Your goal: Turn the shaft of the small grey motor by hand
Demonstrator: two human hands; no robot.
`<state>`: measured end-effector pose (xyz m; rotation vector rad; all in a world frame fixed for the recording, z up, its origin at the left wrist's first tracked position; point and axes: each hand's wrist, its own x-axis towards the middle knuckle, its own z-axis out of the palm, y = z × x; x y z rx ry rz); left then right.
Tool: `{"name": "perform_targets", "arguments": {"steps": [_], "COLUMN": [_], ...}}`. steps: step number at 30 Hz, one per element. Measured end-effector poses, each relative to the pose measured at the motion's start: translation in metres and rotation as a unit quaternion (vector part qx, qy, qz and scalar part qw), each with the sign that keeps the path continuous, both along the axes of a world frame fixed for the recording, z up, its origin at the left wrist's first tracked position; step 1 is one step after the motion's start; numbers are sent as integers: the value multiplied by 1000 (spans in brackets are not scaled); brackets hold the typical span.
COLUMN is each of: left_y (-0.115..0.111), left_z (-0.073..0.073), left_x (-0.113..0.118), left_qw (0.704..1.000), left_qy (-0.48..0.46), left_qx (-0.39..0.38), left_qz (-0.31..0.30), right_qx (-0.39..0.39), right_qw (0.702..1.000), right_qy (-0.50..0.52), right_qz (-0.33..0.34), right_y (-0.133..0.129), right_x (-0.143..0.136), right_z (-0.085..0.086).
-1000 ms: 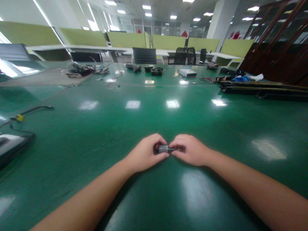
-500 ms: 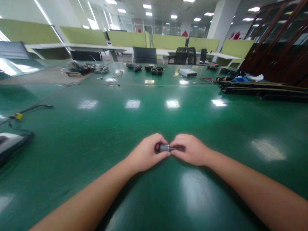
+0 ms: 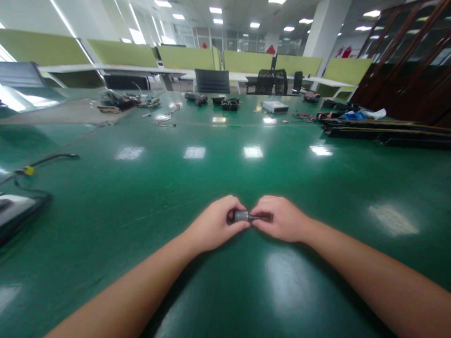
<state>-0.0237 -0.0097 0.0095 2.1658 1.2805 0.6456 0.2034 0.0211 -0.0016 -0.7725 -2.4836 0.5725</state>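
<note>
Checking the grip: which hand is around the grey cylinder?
The left hand: it curls around the cylinder, while the right hand holds the thin dark shaft.

Your view comes from the camera on your head, facing forward and down over the green table. It sits near enough that your forearms run in from low on either side, your left hand and right hand below centre, yet reaches the far partitions and ceiling lights.
</note>
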Motion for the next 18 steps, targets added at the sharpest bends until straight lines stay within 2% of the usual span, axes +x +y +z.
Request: {"name": "perform_targets", "arguments": {"steps": [18], "left_y": [0], "left_z": [2], "left_x": [0], "left_qw": [1000], "left_qy": [10], "left_qx": [3], "left_qz": [-4], "right_qx": [7], "right_qw": [1000], "right_qy": [-11], "right_qz": [-11], "right_y": [0], "right_x": [3], "right_z": [0]}}
